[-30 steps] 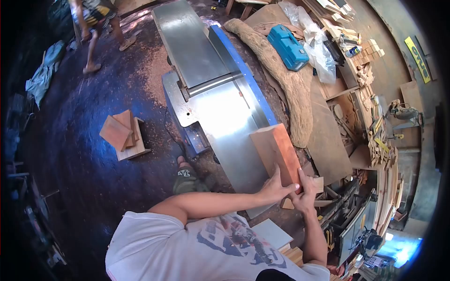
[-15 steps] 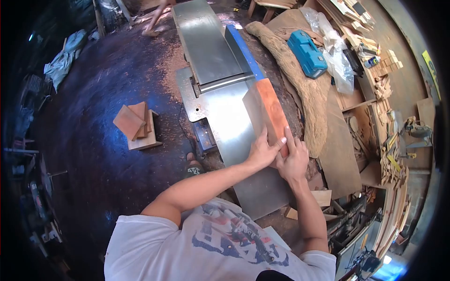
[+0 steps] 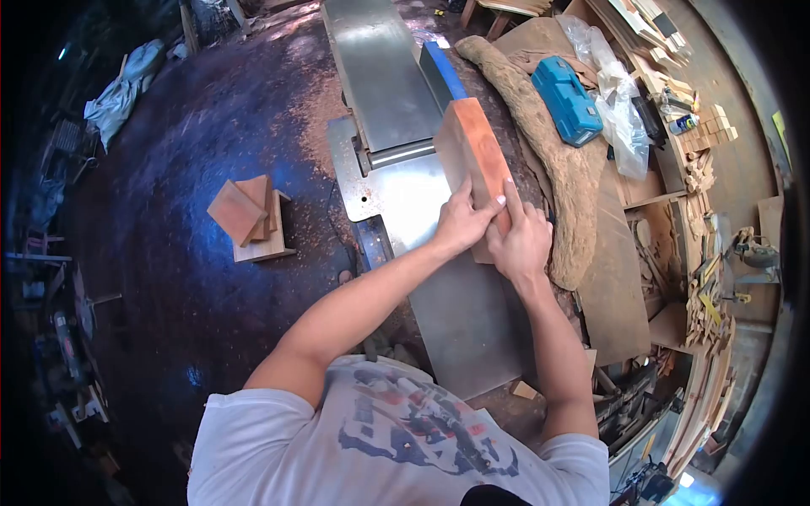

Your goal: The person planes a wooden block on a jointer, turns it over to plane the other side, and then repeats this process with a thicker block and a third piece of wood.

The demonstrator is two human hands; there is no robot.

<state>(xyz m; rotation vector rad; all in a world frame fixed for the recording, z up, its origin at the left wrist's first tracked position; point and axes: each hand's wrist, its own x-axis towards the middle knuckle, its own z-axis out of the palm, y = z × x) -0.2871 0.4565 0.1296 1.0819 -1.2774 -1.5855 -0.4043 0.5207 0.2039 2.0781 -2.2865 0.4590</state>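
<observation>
As both arms reach forward over the metal bed [image 3: 468,325] of a woodworking machine, the left hand [image 3: 462,221] grips the near part of a reddish wooden block [image 3: 477,156], its fingers against the broad left face and its thumb over the narrow upper edge. The block stands on edge on the bed, running forward from between the hands, with its far end well beyond the fingertips. The right hand [image 3: 521,244] grips the near end from the right, index finger stretched along the block and the other fingers bent; the surface beneath its palm is hidden.

At far left slumps a pale sack [image 3: 126,97], its contents impossible to tell. Past a long rough log [image 3: 557,185], right of the block, sits a teal case [image 3: 567,101], lid down, its inside hidden. Near it lies a crumpled clear plastic bag [image 3: 623,126]. Farther right, an open wooden shelf unit [image 3: 658,201] holds loose wooden pieces [image 3: 650,253] in a compartment, with a blue-and-white can [image 3: 683,124] on top.
</observation>
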